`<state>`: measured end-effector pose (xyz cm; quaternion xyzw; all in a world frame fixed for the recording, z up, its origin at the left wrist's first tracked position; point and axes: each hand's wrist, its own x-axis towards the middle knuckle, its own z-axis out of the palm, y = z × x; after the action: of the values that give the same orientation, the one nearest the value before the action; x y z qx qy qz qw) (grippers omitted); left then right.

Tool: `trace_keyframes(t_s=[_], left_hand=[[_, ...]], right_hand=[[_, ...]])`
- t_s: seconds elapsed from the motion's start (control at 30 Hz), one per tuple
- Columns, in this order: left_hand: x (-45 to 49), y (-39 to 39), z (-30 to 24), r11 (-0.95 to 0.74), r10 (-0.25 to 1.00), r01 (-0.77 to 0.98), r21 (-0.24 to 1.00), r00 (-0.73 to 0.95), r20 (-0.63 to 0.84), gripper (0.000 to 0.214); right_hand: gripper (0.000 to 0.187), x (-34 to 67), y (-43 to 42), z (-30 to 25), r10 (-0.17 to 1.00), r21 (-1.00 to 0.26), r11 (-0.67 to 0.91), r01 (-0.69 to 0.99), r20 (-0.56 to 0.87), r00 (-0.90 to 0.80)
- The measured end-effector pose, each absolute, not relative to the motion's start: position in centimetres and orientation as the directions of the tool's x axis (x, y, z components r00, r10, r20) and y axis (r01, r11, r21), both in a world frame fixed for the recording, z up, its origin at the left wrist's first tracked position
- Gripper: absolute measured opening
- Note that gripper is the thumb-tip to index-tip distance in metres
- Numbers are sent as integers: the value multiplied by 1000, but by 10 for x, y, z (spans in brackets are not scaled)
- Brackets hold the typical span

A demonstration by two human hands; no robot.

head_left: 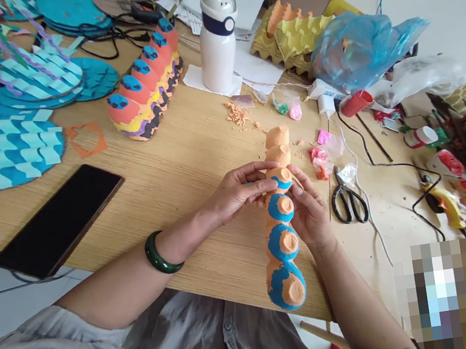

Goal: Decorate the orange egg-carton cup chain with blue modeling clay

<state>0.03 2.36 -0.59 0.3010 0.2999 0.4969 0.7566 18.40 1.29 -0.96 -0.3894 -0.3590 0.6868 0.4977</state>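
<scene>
An orange egg-carton strip (273, 154) with a row of bumps stands out over the table's near part, between my hands. Blue clay (283, 239) rings the nearer bumps; the far ones are bare orange. My left hand (239, 188), with a dark green bangle (157, 253) on its wrist, grips the strip from the left. Its thumb lies on the blue patch of a middle bump, and a bit of blue shows under the fingers. My right hand (311, 212) closes round the strip's right side, with its fingertips by the same bump.
A decorated egg-carton piece (147, 91), a white bottle (218, 55) and orange scraps (237, 114) lie beyond. To the left are a phone (59, 219) and blue paper discs (8, 151). Scissors (349, 198), clay lumps (319, 156), cables and a yellow-handled tool (445, 205) are right.
</scene>
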Motion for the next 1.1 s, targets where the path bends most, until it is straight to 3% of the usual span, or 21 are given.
trace_keyframes(t_s=[0.07, 0.23, 0.77, 1.1], left_hand=[[2, 24, -6, 316, 937, -582, 749, 315, -151, 48], [5, 22, -8, 244, 955, -545, 802, 278, -102, 46], [8, 21, -13, 376, 912, -652, 659, 385, -140, 39], [6, 21, -14, 312, 923, -574, 757, 371, -99, 42]], right_hand=[[22, 183, 14, -10, 961, -870, -267, -414, -206, -187], [31, 180, 11, -9, 901, -836, -386, -390, -252, -353], [34, 174, 5, -18, 906, -757, -424, -497, -366, -214], [36, 169, 8, -9, 859, -750, -494, -441, -341, -383]])
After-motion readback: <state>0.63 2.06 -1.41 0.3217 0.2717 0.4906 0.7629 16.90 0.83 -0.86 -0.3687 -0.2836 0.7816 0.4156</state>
